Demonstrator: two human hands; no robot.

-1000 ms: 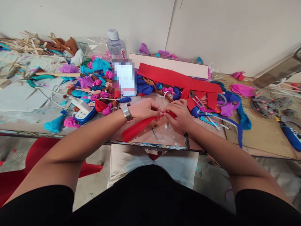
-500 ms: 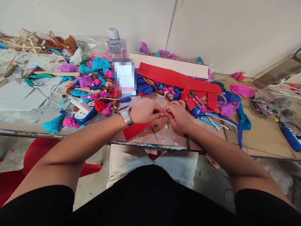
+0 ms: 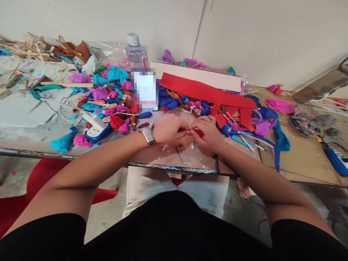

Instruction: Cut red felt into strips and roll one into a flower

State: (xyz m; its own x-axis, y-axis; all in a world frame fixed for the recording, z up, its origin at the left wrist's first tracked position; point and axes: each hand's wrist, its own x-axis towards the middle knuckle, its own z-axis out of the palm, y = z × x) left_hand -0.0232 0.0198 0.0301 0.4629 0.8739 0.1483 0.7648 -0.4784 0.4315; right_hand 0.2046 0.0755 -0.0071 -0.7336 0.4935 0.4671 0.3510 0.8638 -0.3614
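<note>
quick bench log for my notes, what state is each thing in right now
left hand: pinching small red piece
right hand: pinching the same piece
small red piece: held, partly hidden
bottle: upright, cap on
phone: screen lit, display blurred
white adapter: seems plugged into blue-and-white power strip
long red strip: lying over cloth pieces
wristwatch: strapped on
green-handled tool: lying down, open or shut unclear

This is looking like a craft workshop: a paint-spattered worktable is carrying heaped wooden sticks at 10 o'clock, and a teal-handled tool is lying between 9 and 10. Crumpled coloured pieces are crowding inward of the sticks, while flattened cardboard is covering 3 o'clock.
</note>
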